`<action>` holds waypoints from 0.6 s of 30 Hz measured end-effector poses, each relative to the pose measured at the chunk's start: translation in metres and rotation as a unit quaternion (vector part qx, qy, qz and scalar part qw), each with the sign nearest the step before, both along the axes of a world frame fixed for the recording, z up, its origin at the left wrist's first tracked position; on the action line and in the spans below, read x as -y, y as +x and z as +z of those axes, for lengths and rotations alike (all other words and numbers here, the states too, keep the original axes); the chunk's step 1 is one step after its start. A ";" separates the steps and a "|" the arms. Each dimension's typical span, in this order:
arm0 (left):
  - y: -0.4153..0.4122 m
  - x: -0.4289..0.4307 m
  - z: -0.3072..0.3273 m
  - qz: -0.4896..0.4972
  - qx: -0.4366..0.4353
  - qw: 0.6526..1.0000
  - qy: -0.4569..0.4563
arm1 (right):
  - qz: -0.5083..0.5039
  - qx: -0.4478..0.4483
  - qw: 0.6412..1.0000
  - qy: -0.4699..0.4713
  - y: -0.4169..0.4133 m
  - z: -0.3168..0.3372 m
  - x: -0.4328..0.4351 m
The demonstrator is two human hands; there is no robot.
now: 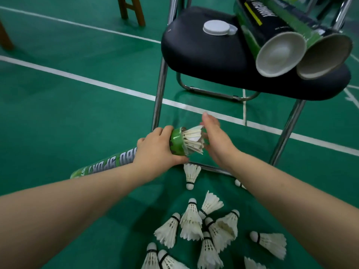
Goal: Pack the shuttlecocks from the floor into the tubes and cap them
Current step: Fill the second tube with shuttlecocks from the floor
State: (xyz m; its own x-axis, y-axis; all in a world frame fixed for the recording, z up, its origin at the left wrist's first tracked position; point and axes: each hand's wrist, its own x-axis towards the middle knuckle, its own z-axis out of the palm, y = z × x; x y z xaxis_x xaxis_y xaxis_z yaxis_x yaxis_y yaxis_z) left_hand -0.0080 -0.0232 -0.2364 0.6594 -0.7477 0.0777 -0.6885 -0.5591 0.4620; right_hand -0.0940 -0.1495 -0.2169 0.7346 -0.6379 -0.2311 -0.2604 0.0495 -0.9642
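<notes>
My left hand (157, 150) grips the mouth end of a green tube (108, 162) that slants down to the left. A white shuttlecock (193, 139) sticks feathers-out from the tube's mouth. My right hand (215, 140) is beside it, its straight fingers and palm touching the feather skirt. Several loose white shuttlecocks (206, 230) lie on the green floor below my arms, and one more shuttlecock (191, 174) lies just under the tube's mouth.
A black-seated metal chair (198, 53) stands ahead. Two open green tubes (279, 55) lie on its seat at the right beside white caps (216, 28). A wooden stool's legs (132, 10) stand at the back. White court lines cross the floor.
</notes>
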 end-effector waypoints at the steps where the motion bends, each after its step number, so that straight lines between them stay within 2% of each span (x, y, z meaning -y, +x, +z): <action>1: 0.001 -0.005 0.000 -0.001 0.001 1.000 0.005 | -0.010 0.008 1.000 -0.021 -0.003 0.003 -0.002; 5: 0.002 -0.024 0.001 0.009 0.009 1.000 0.018 | -0.046 0.013 0.981 -0.189 -0.020 0.016 -0.016; 10: 0.003 -0.043 0.019 0.007 0.004 1.000 0.015 | 0.062 0.011 0.960 -0.272 -0.027 0.028 -0.060; 13: 0.007 -0.056 0.035 0.011 -0.032 0.999 -0.014 | 0.154 0.017 0.956 -0.249 -0.021 0.037 -0.083; 18: 0.020 -0.076 0.042 0.041 -0.052 0.997 -0.029 | 0.240 -0.006 0.946 -0.217 0.009 0.045 -0.098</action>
State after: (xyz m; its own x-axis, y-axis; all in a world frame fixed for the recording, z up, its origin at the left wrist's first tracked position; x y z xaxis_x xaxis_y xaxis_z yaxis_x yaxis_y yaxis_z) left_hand 0.0120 0.0524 -0.1946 0.7247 -0.6874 0.0479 -0.5887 -0.5815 0.5616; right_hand -0.0848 -0.0516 -0.1724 0.9629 -0.2675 -0.0349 -0.1639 -0.4771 -0.8634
